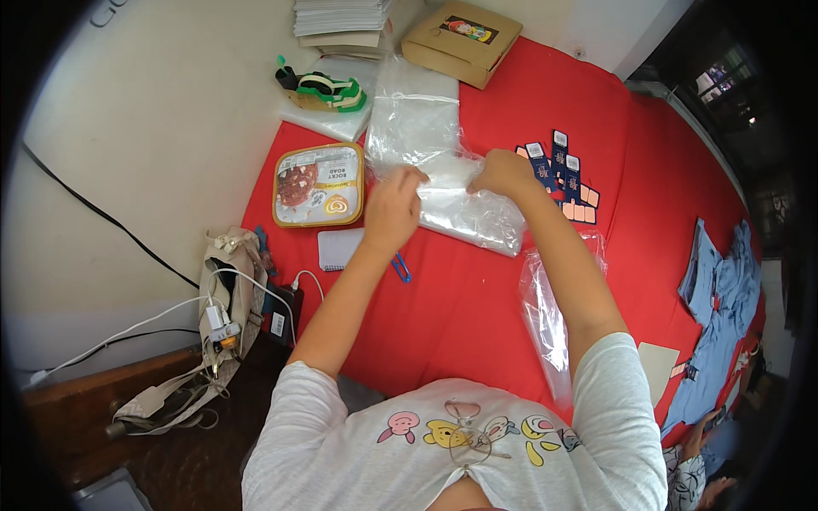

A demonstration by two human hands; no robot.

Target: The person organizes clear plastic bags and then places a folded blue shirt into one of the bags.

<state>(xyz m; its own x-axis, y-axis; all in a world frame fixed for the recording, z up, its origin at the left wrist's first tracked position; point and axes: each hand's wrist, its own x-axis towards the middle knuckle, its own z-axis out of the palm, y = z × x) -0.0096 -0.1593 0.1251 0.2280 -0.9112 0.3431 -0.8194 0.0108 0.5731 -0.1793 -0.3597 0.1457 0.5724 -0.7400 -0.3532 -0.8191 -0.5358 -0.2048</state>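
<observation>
The red-covered table point(452, 307) spreads widest before me. On it, the clear plastic bags point(473, 223) lie flat beneath my hands. A brown cardboard box point(426, 43) sits beyond them, and a lidded tub point(341, 183) stands just to their left. My right hand point(503, 176) pinches the plastic; my left hand point(396, 204) touches it with bent fingers, though I cannot tell whether they grip. A small notepad point(339, 249) lies below the tub, a blue clip point(401, 268) near it.

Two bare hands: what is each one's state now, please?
Left hand: curled, touching the shiny clear plastic sheeting; grip cannot be told.
Right hand: curled, touching the same sheeting; grip cannot be told.
</observation>
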